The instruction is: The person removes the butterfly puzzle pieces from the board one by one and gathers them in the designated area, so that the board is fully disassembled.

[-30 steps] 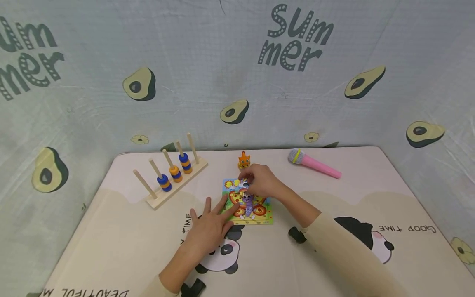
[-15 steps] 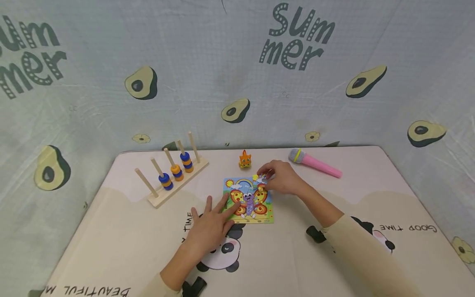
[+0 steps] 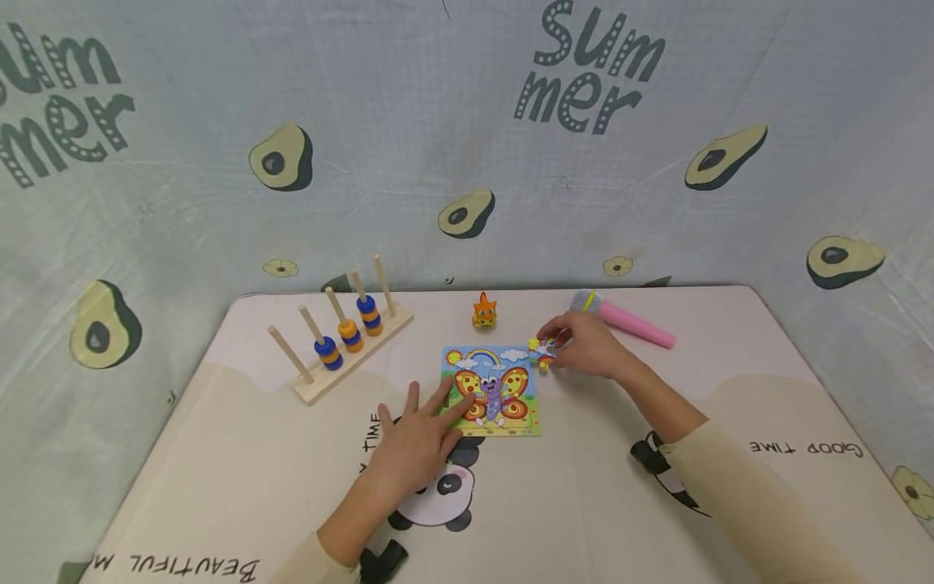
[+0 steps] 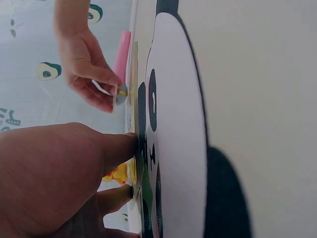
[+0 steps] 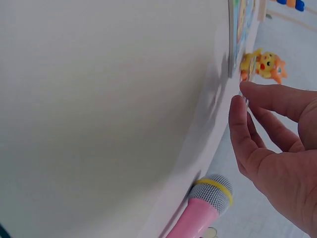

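From here I see the piece [image 3: 540,354] pinched in the right hand [image 3: 587,345]. The board [image 3: 503,431] lies between the hands, the left hand [image 3: 412,442] spread wide, fingertips on its left side. Beyond the right hand lies a microphone [image 3: 635,323]; a figurine [image 3: 485,312] stands to that hand's left, a rack [image 3: 361,350] past the left hand.

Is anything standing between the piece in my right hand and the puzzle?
Nothing visible. Your right hand pinches the piece by the far right corner of the puzzle; your left hand is over its left edge.
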{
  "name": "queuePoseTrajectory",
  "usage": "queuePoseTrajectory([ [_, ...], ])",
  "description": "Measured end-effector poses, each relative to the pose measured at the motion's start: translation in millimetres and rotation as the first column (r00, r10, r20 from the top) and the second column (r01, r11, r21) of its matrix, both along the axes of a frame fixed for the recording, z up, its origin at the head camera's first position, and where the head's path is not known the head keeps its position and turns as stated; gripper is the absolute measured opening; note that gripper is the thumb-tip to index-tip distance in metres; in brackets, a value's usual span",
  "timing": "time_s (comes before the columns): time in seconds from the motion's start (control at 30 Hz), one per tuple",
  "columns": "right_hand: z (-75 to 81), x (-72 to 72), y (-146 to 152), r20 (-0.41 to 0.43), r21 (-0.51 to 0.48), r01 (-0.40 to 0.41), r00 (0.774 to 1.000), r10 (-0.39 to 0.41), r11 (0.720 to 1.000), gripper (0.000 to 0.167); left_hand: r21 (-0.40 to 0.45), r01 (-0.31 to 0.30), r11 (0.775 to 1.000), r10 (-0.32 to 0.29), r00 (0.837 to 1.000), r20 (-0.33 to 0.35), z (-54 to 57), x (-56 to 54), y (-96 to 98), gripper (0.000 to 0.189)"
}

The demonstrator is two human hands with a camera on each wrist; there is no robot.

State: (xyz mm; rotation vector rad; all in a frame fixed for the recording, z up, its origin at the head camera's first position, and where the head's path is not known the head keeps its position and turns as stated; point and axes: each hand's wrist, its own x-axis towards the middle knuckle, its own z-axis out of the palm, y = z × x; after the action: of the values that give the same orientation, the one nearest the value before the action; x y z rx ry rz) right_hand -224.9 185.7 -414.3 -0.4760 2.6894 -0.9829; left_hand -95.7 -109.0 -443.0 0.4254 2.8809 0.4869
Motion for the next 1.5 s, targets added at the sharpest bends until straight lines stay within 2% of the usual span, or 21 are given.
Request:
queuePoseTrajectory([
  [0.13, 0.0, -0.3, 5.2, 0.002, 0.001, -0.001, 1.0, 0.001, 1.0, 0.038, -0.008, 0.004, 1.0, -0.004, 1.0, -0.003, 0.8, 0.5, -0.2, 0.052],
  [0.6, -7.8, -1.4, 8.3, 0.02, 0.096, 0.013, 1.0, -0.015, 0.995, 0.039, 0.005, -0.006, 1.0, 0.006, 1.0, 0.003, 3.3, 3.9, 0.4, 0.05],
  [0.93, -8.6, -4.9, 7.8, 0.001, 0.115, 0.002, 1.0, -0.002, 0.993, 0.04, 0.008, -0.003, 1.0, 0.003, 1.0, -0.018, 1.6, 4.1, 0.8, 0.05],
  [1.23, -8.5, -4.4, 7.3, 0.015, 0.115, 0.004, 1.0, -0.006, 0.993, 0.039, 0.012, -0.001, 1.0, 0.002, 1.0, -0.025, 1.4, 3.0, 0.1, 0.05],
  [1.5, -7.8, -5.5, 7.7, -0.011, 0.128, -0.009, 1.0, 0.01, 0.992, 0.038, 0.021, 0.006, 1.0, -0.006, 1.0, -0.025, 1.5, 2.6, -0.3, 0.05],
])
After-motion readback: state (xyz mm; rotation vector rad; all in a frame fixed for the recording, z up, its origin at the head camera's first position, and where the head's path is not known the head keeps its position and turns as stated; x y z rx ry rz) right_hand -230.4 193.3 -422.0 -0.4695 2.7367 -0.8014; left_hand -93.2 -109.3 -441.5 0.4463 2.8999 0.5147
